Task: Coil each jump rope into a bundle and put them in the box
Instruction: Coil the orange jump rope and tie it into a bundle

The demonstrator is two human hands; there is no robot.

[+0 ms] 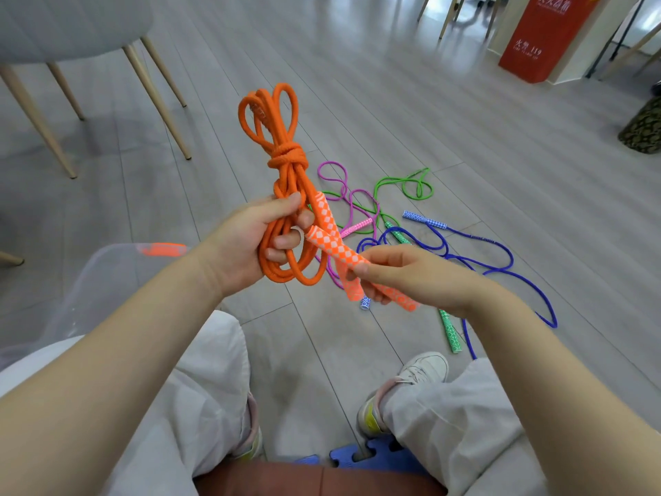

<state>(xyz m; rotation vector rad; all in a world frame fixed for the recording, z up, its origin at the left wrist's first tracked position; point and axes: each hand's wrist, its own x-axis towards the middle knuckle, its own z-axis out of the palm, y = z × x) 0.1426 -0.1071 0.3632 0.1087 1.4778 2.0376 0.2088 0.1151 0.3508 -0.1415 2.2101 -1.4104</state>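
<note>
Orange jump rope [282, 166]: coiled, knotted at mid-bundle, held above the floor [393, 112]; bundling is judged nearly complete. Left hand [250, 245]: closed around the lower loops. Right hand [390, 270]: pinched shut on the orange checked handles [336, 245]. Next, transfer to the box is called for; no box is seen. Purple, green and blue ropes [465, 259]: left loose on the floor.

Floor [411, 112]: pale grey wood-look planks, seams running away from the hands, with soft light reflections far beyond them. Up and left of the hands, a grey-seated chair [60, 26] on light wooden legs. Up and right, a red sign panel [543, 34] with white characters. Far right, a dark patterned stool [644, 127]. More wooden furniture legs [454, 12] along the top edge.
</note>
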